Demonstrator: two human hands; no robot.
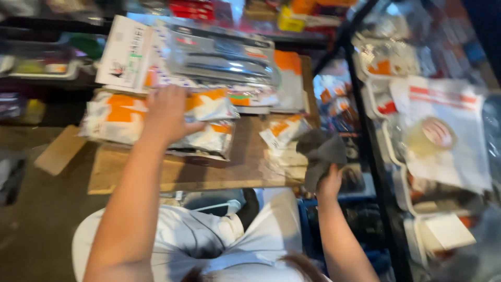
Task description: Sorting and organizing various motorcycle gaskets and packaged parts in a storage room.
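Two hands: left hand (166, 112) on packets (206, 122), right hand (330, 181) gripping cloth (319, 153)

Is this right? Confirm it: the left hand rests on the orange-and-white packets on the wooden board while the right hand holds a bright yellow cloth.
Not quite. In the head view the cloth in the right hand is dark grey, not bright yellow. The rest holds: the left hand rests on the orange-and-white packets on the wooden board.

Grey cloth (319, 156); orange-and-white packets (122, 116); brown board (209, 175).
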